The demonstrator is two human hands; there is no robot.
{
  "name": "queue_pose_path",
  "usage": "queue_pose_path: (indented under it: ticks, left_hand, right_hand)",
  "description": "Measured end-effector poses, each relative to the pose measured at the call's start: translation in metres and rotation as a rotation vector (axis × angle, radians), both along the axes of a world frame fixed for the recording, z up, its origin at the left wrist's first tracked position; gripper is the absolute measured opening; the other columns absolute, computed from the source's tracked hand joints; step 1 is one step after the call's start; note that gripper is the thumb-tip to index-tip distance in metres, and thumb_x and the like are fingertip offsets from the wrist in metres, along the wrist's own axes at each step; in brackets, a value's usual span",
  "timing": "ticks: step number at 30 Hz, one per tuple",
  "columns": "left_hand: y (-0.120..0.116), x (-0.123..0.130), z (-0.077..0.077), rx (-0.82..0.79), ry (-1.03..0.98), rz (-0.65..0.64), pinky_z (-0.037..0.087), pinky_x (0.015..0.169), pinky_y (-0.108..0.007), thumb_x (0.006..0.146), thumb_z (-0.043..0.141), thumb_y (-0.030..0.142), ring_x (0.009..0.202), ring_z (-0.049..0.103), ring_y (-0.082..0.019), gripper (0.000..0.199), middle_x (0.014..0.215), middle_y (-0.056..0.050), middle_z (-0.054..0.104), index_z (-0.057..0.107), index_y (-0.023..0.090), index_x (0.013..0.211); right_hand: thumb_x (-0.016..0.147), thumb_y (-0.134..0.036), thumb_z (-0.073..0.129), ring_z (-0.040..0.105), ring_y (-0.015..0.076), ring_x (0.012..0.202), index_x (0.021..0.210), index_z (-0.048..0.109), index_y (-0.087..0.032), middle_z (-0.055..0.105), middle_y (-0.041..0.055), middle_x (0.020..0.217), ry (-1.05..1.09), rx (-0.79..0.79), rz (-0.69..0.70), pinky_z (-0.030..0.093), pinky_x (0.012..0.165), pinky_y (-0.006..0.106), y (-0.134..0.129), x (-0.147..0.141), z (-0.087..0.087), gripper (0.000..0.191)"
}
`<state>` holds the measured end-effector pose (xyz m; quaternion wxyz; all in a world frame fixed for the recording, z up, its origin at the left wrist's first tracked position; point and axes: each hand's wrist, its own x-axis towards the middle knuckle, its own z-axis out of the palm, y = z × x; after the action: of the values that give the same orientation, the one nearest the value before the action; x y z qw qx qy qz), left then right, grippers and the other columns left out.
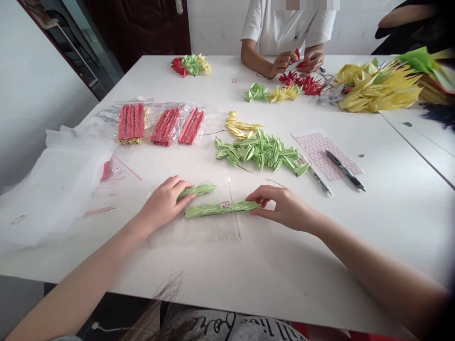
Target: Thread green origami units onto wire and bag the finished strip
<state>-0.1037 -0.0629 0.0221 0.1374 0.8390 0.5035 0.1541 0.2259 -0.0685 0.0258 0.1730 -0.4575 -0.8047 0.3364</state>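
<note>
Fingers (186, 184) of our left hand (164, 202) grip a shorter visible length of green folded paper (203, 190), while those of our right hand (282, 207) pinch the end of a long green paper strip (209, 209). Both green pieces lie on the bench (305, 270) in front of us, side by side. Most of the long strip sits under the film of a clear zip bag (213, 232), with its gripped end beyond the red seal line; a small red-printed label (225, 204) shows over it.

Farther off to our left we see three clear bags of red pleated strips (165, 124), the leftmost with yellow strips (130, 141) beneath. Nearer, translucent plastic (53, 184) spreads across the bench's left side.

Our bench is white and glossy. Beyond our hands lie a pile of green folded paper stars (263, 150), a label sheet (314, 142) and a black pen (344, 170). Opposite, a co-worker in a white shirt (273, 28) handles red paper; behind stand a dark brown door (152, 26) and a pale wall (216, 33).
</note>
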Motion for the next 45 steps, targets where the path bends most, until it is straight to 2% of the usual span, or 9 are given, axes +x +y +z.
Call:
queue_pose_path:
  ticks: [6, 10, 13, 17, 21, 27, 33, 37, 45]
  left_hand:
    - [-0.003, 0.002, -0.002, 0.018, 0.014, -0.090, 0.048, 0.094, -0.040, 0.099, 0.046, 0.041, 0.104, 0.060, -0.024, 0.032, 0.112, -0.009, 0.064, 0.062, 0.019, 0.116]
    - [-0.004, 0.005, -0.005, 0.012, -0.018, -0.074, 0.048, 0.095, -0.039, 0.100, 0.042, 0.036, 0.105, 0.060, -0.023, 0.031, 0.114, -0.010, 0.064, 0.061, 0.018, 0.116]
    - [-0.009, 0.007, -0.007, 0.040, -0.001, -0.073, 0.045, 0.102, -0.043, 0.099, 0.044, 0.043, 0.117, 0.057, -0.027, 0.041, 0.127, -0.013, 0.060, 0.056, 0.017, 0.128]
    - [-0.014, 0.009, -0.009, 0.060, 0.063, -0.183, 0.040, 0.109, -0.046, 0.094, 0.050, 0.057, 0.130, 0.050, -0.031, 0.065, 0.140, -0.017, 0.054, 0.045, 0.013, 0.141]
    - [-0.014, 0.010, -0.013, 0.087, 0.114, -0.210, 0.039, 0.110, -0.046, 0.098, 0.041, 0.055, 0.131, 0.050, -0.029, 0.062, 0.141, -0.017, 0.054, 0.044, 0.012, 0.143]
    - [-0.015, 0.011, -0.020, 0.143, 0.200, -0.233, 0.031, 0.117, -0.048, 0.102, 0.031, 0.054, 0.140, 0.043, -0.027, 0.064, 0.150, -0.016, 0.048, 0.038, 0.011, 0.148]
    - [-0.018, 0.009, -0.021, 0.201, 0.301, -0.257, 0.020, 0.123, -0.049, 0.104, 0.025, 0.047, 0.146, 0.035, -0.025, 0.062, 0.157, -0.014, 0.039, 0.026, 0.011, 0.155]
    - [-0.023, 0.010, -0.020, 0.209, 0.346, -0.261, 0.013, 0.124, -0.048, 0.105, 0.024, 0.042, 0.149, 0.030, -0.024, 0.061, 0.159, -0.013, 0.034, 0.019, 0.011, 0.157]
    - [-0.021, 0.014, -0.021, 0.188, 0.335, -0.254, 0.013, 0.124, -0.046, 0.103, 0.022, 0.054, 0.147, 0.034, -0.024, 0.068, 0.157, -0.013, 0.038, 0.023, 0.012, 0.156]
  right_hand:
    - [0.089, -0.042, 0.061, 0.064, 0.0176, 0.071, 0.098, 0.072, -0.022, 0.068, 0.0062, 0.086, 0.003, 0.091, 0.005, 0.055, 0.065, 0.032, 0.001, -0.004, -0.003, 0.024]
    - [0.090, -0.041, 0.062, 0.060, 0.0155, 0.067, 0.099, 0.072, -0.020, 0.065, 0.0054, 0.082, 0.014, 0.146, 0.060, 0.052, 0.062, 0.029, 0.003, -0.014, -0.003, 0.024]
    - [0.090, -0.035, 0.062, 0.060, 0.0142, 0.066, 0.100, 0.069, -0.018, 0.065, 0.0057, 0.085, 0.040, 0.162, 0.069, 0.051, 0.063, 0.028, 0.003, -0.024, -0.007, 0.021]
    - [0.090, -0.030, 0.062, 0.061, 0.0140, 0.067, 0.099, 0.067, -0.018, 0.065, 0.0060, 0.089, 0.030, 0.186, 0.074, 0.050, 0.063, 0.027, 0.001, -0.035, -0.015, 0.016]
    - [0.090, -0.031, 0.066, 0.062, 0.0174, 0.079, 0.105, 0.070, -0.018, 0.062, 0.0085, 0.097, 0.047, 0.280, 0.112, 0.052, 0.070, 0.030, 0.002, -0.045, -0.021, 0.020]
    - [0.091, -0.031, 0.065, 0.059, 0.0211, 0.082, 0.103, 0.072, -0.018, 0.061, 0.0088, 0.088, 0.017, 0.454, 0.155, 0.049, 0.072, 0.033, 0.005, -0.062, -0.027, 0.019]
    - [0.094, -0.025, 0.060, 0.063, 0.0211, 0.082, 0.105, 0.066, -0.015, 0.067, 0.0082, 0.088, -0.007, 0.422, 0.298, 0.047, 0.077, 0.035, 0.011, -0.051, -0.022, 0.016]
    - [0.096, -0.018, 0.053, 0.061, 0.0180, 0.072, 0.088, 0.064, -0.016, 0.066, 0.0049, 0.075, 0.096, 0.457, 0.288, 0.046, 0.070, 0.031, 0.011, -0.049, -0.029, 0.014]
    - [0.095, -0.010, 0.047, 0.061, 0.0174, 0.073, 0.096, 0.069, -0.018, 0.068, 0.0068, 0.082, 0.132, 0.590, 0.265, 0.050, 0.067, 0.030, 0.003, -0.069, -0.042, 0.023]
